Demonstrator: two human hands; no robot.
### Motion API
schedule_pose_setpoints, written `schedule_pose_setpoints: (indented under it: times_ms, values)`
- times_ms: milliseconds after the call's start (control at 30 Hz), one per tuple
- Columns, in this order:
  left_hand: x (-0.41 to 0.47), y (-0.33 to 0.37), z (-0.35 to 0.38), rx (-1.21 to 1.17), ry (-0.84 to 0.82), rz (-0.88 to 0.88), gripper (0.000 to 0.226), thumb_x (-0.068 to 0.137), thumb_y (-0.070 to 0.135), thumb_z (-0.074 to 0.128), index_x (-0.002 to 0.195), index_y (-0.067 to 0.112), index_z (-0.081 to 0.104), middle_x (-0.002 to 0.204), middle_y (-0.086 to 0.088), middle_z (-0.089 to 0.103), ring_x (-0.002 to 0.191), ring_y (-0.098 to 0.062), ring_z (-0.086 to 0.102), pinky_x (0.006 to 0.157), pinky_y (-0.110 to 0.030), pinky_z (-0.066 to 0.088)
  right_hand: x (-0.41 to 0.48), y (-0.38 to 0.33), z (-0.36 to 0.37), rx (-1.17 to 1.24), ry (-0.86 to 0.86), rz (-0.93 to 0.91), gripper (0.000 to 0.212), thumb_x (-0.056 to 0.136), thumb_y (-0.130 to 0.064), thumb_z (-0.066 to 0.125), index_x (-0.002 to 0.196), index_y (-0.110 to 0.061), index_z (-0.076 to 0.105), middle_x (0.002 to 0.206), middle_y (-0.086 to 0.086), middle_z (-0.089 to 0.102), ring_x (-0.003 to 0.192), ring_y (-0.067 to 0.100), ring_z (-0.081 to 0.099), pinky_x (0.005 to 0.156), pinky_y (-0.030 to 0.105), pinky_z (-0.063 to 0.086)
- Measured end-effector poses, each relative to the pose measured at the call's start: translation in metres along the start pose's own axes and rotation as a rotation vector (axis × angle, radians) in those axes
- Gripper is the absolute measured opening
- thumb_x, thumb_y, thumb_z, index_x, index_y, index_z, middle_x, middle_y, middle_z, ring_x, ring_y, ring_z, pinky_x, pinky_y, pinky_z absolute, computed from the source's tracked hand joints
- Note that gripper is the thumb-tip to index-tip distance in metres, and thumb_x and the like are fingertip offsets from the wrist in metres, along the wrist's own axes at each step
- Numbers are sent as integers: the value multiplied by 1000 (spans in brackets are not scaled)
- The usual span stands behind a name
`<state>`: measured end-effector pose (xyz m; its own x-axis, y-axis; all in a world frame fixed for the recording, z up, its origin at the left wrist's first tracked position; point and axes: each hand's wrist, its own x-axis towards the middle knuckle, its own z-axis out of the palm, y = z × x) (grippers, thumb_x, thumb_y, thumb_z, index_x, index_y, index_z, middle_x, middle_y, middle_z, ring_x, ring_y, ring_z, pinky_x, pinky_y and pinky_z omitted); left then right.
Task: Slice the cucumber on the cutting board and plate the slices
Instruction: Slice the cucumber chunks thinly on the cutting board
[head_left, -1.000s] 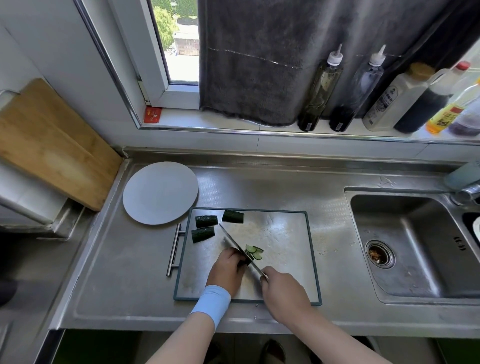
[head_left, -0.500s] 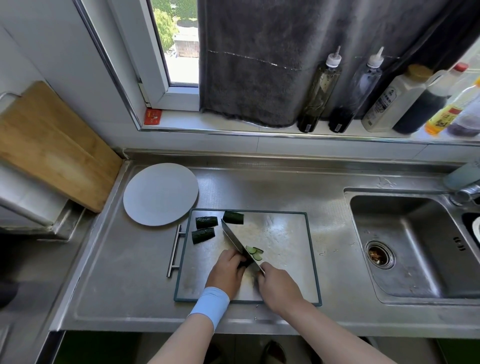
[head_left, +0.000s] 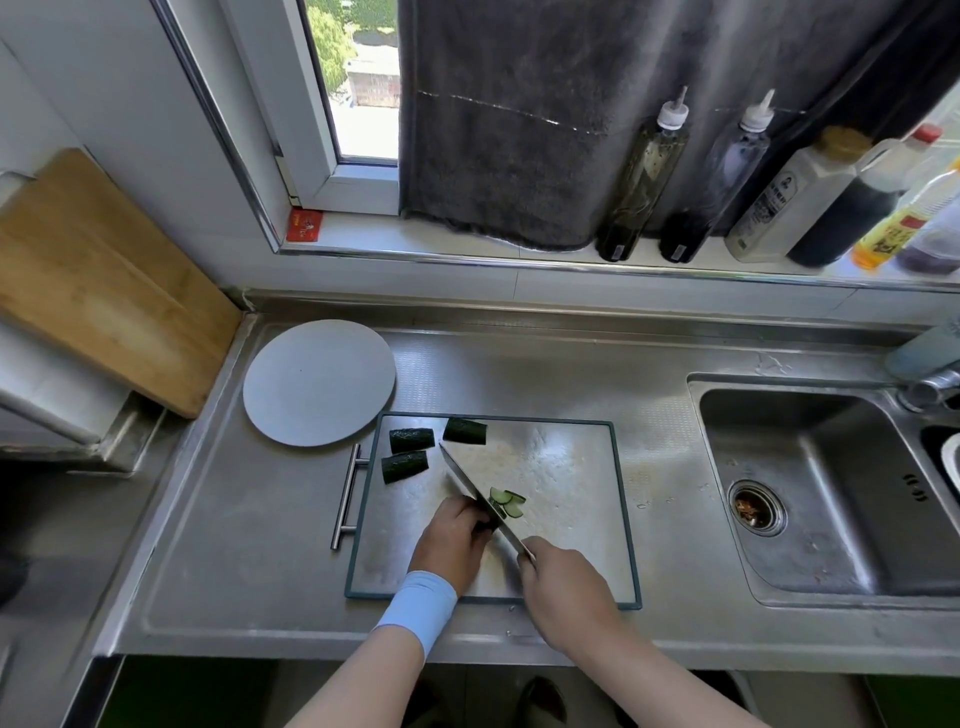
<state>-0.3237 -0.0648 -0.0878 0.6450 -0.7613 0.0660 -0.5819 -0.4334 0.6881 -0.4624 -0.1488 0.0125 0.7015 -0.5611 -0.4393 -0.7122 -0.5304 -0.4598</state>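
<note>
A steel cutting board (head_left: 561, 467) with a dark rim lies on the counter. My left hand (head_left: 452, 535) curls over a dark cucumber piece (head_left: 485, 522), mostly hidden under the fingers. My right hand (head_left: 563, 587) grips the handle of a knife (head_left: 475, 491), whose blade runs diagonally up-left against the left fingers. A few thin green slices (head_left: 506, 500) lie just right of the blade. Three dark cucumber chunks (head_left: 412, 439) sit at the board's far left corner. A round grey plate (head_left: 319, 382) stands bare, left of the board.
A sink (head_left: 810, 488) lies to the right with a tap (head_left: 930, 387) at its far corner. Several sauce bottles (head_left: 641, 176) line the window sill. A wooden board (head_left: 98, 280) leans at the far left. A metal handle (head_left: 347, 496) sticks out from the cutting board's left side.
The knife blade has shifted slightly between cuts, and my right hand has moved a little nearer the board; the slices beside the blade stay in the same spot.
</note>
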Motion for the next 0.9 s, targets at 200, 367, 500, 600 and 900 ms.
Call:
schedule_pose_setpoints:
  times_ms: [200,367,500,600,900]
  values:
    - [1,-1,0,8,-1,-24,11,81,18,68,92,17,69,100,3,62,94,-11,55,78,-16,42,6,-3,0,1,-16,24,21,101,-33,35,103,-23,54,86,3,66,75,26,57,62,35,43]
    - [1,-2,1,7,-1,-9,9,80,16,69,88,16,69,96,2,62,91,-12,56,75,-26,50,16,-6,5,5,-64,48,20,102,-29,36,105,-18,52,90,7,65,75,26,53,62,35,41]
    - [0,-4,1,17,7,21,10,79,14,69,89,15,69,95,1,62,91,-10,53,74,-26,51,21,-6,7,-10,-68,53,18,100,-26,37,108,-18,51,94,8,66,75,25,49,62,34,38]
    - [0,-4,0,33,11,61,11,78,11,70,89,14,69,95,0,61,93,-10,50,74,-24,49,19,-5,7,-5,-61,48,19,101,-28,37,108,-19,52,94,8,67,76,25,51,63,34,40]
    - [0,-1,0,34,11,1,8,80,17,69,89,17,70,91,2,61,90,-12,53,73,-27,50,8,-6,6,20,4,21,25,101,-34,35,94,-22,56,84,1,66,78,24,60,66,36,47]
